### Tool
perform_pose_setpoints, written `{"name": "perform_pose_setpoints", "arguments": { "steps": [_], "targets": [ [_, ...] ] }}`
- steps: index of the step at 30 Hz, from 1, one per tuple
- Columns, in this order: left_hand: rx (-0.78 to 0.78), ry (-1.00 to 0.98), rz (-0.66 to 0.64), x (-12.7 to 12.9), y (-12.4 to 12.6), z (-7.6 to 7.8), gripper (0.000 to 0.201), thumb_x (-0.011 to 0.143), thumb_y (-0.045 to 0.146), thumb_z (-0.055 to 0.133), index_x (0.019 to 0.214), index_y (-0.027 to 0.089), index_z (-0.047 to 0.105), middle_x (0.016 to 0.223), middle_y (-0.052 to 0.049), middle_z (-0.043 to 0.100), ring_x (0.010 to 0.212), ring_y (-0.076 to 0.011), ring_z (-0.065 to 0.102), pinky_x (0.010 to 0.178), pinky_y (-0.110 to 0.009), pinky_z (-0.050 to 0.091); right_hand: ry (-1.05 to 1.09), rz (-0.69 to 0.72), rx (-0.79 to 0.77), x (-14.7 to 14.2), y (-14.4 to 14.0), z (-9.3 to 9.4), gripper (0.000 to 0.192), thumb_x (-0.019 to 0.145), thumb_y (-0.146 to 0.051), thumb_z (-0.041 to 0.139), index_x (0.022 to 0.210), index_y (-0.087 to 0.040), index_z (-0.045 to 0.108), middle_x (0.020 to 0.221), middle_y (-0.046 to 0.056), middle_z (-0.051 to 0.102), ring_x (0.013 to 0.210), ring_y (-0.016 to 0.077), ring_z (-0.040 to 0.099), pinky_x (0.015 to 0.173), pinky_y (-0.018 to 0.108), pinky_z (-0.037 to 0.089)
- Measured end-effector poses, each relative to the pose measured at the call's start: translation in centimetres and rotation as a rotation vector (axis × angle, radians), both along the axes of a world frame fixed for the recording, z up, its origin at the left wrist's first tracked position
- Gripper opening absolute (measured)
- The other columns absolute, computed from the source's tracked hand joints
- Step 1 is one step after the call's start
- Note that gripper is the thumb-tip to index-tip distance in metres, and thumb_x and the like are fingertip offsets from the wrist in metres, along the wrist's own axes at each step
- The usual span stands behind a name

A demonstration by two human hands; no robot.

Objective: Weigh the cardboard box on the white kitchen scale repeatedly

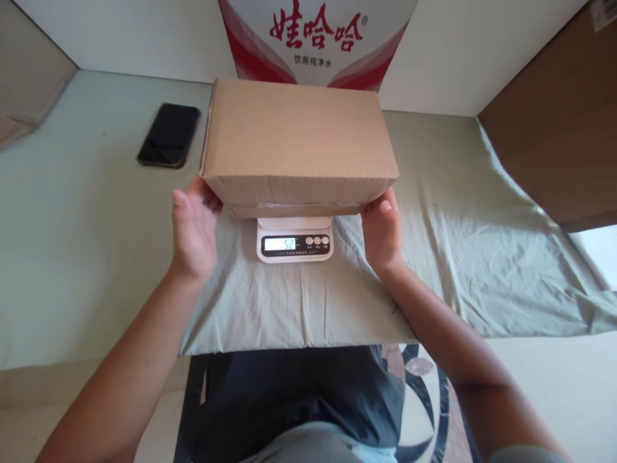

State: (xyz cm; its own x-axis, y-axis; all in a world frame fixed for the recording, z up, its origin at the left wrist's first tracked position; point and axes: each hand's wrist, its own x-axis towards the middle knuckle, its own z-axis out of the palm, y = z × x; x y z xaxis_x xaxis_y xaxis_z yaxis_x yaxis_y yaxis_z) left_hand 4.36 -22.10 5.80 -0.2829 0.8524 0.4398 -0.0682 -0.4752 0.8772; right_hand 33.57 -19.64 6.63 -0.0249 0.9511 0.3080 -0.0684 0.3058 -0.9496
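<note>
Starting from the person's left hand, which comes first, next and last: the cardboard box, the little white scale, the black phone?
1. Cardboard box: the left hand rests against its near left corner.
2. White scale: under the box, just right of that hand.
3. Black phone: lying farther back on the left.

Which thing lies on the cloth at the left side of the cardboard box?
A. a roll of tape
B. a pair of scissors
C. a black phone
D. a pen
C: a black phone lies flat on the cloth, left of the cardboard box, which sits on the scale.
</note>
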Motion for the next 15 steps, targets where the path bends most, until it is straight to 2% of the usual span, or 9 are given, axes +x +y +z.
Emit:
{"name": "perform_pose_setpoints", "arguments": {
  "steps": [3,8,15],
  "targets": [
    [-0.002,0.010,0.001,0.05,0.01,0.03,0.106,0.096,0.106,0.024,0.133,0.030,0.088,0.146,-0.016,0.081,0.141,-0.0445,0.073,0.125,-0.059,0.056,-0.010,-0.003,-0.007,0.01,-0.06,0.04,0.059,0.097,-0.082,0.063,0.139,-0.042,0.073,0.159,0.001,0.075,0.163,0.0369,0.059,0.139,0.061,0.051],
    [-0.010,-0.019,0.002,-0.07,0.16,-0.26,0.107,0.091,0.111,0.031,0.133,0.029,0.087,0.144,-0.018,0.082,0.138,-0.0444,0.074,0.125,-0.059,0.056,-0.020,-0.018,-0.023,0.08,-0.10,0.13,0.064,0.094,-0.086,0.065,0.137,-0.041,0.075,0.155,0.001,0.078,0.164,0.0380,0.059,0.141,0.061,0.050],
    [0.008,0.025,-0.020,-0.80,0.28,-0.48,0.098,0.097,0.105,0.035,0.132,0.031,0.089,0.140,-0.013,0.084,0.135,-0.0418,0.077,0.124,-0.057,0.059,-0.036,0.004,0.013,0.25,-0.04,-0.19,0.062,0.098,-0.084,0.063,0.141,-0.041,0.073,0.158,0.001,0.075,0.165,0.0385,0.057,0.142,0.064,0.049]
  ]
}}
